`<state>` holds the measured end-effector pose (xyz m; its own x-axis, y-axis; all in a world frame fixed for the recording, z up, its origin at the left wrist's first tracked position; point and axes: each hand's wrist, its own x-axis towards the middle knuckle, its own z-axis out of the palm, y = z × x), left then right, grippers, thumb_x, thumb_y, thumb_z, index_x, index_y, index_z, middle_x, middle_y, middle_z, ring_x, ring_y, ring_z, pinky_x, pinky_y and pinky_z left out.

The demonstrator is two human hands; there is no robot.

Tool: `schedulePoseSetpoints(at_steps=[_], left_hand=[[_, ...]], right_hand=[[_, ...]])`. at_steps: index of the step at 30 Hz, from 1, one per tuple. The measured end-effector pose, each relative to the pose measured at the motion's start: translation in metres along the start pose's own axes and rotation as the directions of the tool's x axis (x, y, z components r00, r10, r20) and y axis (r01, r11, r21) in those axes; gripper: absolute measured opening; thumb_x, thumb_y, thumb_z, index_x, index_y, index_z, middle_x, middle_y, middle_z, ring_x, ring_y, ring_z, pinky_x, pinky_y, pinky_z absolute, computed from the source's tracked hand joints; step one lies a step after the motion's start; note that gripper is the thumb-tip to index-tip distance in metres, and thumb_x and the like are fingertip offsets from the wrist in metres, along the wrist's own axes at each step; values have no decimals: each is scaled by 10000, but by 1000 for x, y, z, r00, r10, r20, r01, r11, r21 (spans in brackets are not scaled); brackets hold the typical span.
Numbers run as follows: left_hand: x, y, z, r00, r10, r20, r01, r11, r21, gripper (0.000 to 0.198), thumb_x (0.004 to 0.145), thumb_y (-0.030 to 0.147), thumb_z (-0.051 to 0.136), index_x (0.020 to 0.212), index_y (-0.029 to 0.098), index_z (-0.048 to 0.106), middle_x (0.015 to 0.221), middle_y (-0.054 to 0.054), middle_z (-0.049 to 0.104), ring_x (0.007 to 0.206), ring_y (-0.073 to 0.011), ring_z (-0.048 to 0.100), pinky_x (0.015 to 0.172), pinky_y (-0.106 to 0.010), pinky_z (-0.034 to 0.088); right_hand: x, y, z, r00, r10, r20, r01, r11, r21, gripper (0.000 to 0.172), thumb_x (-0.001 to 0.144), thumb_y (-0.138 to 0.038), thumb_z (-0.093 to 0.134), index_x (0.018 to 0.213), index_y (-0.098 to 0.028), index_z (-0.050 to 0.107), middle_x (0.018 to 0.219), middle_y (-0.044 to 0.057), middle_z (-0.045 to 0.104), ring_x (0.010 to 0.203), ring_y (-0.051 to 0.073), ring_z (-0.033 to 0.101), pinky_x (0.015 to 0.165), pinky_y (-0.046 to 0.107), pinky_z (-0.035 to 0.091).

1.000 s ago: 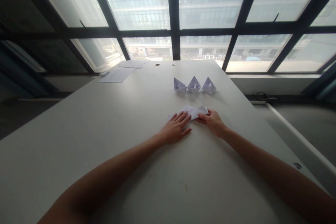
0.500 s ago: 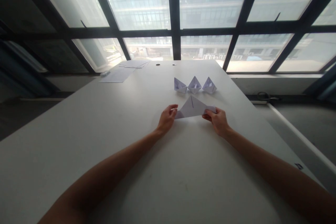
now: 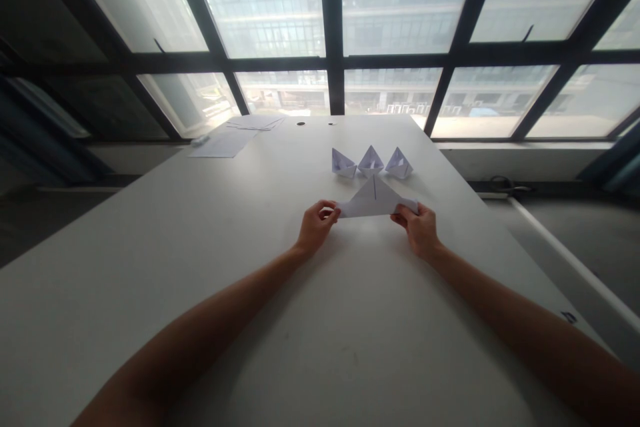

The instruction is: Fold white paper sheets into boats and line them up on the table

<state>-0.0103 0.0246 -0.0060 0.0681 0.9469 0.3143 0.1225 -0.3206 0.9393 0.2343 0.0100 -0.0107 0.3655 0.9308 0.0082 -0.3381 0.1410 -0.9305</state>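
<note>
Right of the middle of the desk (image 3: 210, 247), nearer its right edge than its left, a folded paper (image 3: 373, 205) is stretched between the person's two hands, its peak towards the far edge. The left hand (image 3: 315, 225) has thumb and finger pinched on the left tip; the right hand (image 3: 421, 227) is clamped on the right end, thumb on the near face. Done well, this step likely wants an even, gentle pull outwards with both ends level, so the peak sits centred and neither tip tears. A light pinch should do; a hard squeeze could crumple the folds.

The peak overlaps the middle one of three boats (image 3: 371, 161) in view, but whether they touch cannot be told. Hidden are the paper's back and the fingers behind it, and it is unclear if its lower edge rests on the desk. The dark line (image 3: 375, 187) on the peak may be a slit or a shadow. Towards the far left corner, overlapping sheets (image 3: 220, 145) defy counting, and a white lump (image 3: 201, 141) beside them cannot be identified. The desk's near edge is out of view.
</note>
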Motion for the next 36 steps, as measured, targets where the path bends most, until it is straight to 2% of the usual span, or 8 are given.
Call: schedulePoseSetpoints(at_steps=[4,7,12,16,23,26,31,36], left_hand=[[-3,4,2,988,140,-67,-130,982,134,205,843,361,675,813,161,641,1058,-71,626,889,-158,638,662,-227,548],[-5,6,3,980,183,-82,-167,970,177,157,843,324,666,815,171,642,1034,-63,611,914,-161,627,647,-210,542],[-2,3,4,991,114,-68,-103,983,154,113,863,291,638,906,189,614,899,-31,658,873,-165,655,713,-256,542],[0,1,3,994,102,-34,-97,988,120,192,852,314,660,977,177,608,925,-44,676,859,-163,661,807,-313,543],[0,0,0,993,9,120,-17,998,67,276,814,398,722,927,154,659,959,-79,694,891,-201,666,740,-296,544],[0,-1,0,993,46,111,-56,994,90,259,830,402,705,879,148,687,909,-68,689,811,-173,654,718,-280,537],[0,0,1,989,104,107,-118,984,133,298,864,441,658,850,156,742,984,-76,662,736,-141,626,672,-260,532],[1,4,0,986,102,129,-129,966,224,272,895,388,610,830,158,739,876,-64,688,778,-168,634,717,-271,509]], right_hand=[[0,0,1,1000,-9,-11,9,1000,3,242,586,-265,834,724,-142,677,704,7,682,639,139,647,639,287,611],[-1,0,2,1000,-12,-12,12,1000,14,241,574,-261,837,714,-140,682,695,7,679,637,141,647,640,286,613],[-2,0,3,1000,-10,-9,10,1000,19,243,575,-264,840,716,-140,687,697,11,680,646,145,649,642,285,615],[-2,0,3,1000,-17,-4,17,1000,25,239,573,-266,841,695,-143,677,681,4,665,636,136,635,627,275,611],[-3,0,2,1000,-22,-2,22,999,48,230,576,-255,843,693,-145,678,669,-7,648,635,129,622,636,276,609],[-2,1,2,1000,-25,-3,25,998,53,217,585,-249,833,693,-144,678,675,-5,650,641,130,626,643,274,608],[-1,2,2,1000,-28,-7,28,998,50,199,602,-247,819,691,-145,673,680,-6,652,649,131,630,654,277,607],[-2,1,2,1000,-29,-7,29,999,42,197,603,-248,814,691,-149,669,677,-11,644,642,126,619,649,276,602]])
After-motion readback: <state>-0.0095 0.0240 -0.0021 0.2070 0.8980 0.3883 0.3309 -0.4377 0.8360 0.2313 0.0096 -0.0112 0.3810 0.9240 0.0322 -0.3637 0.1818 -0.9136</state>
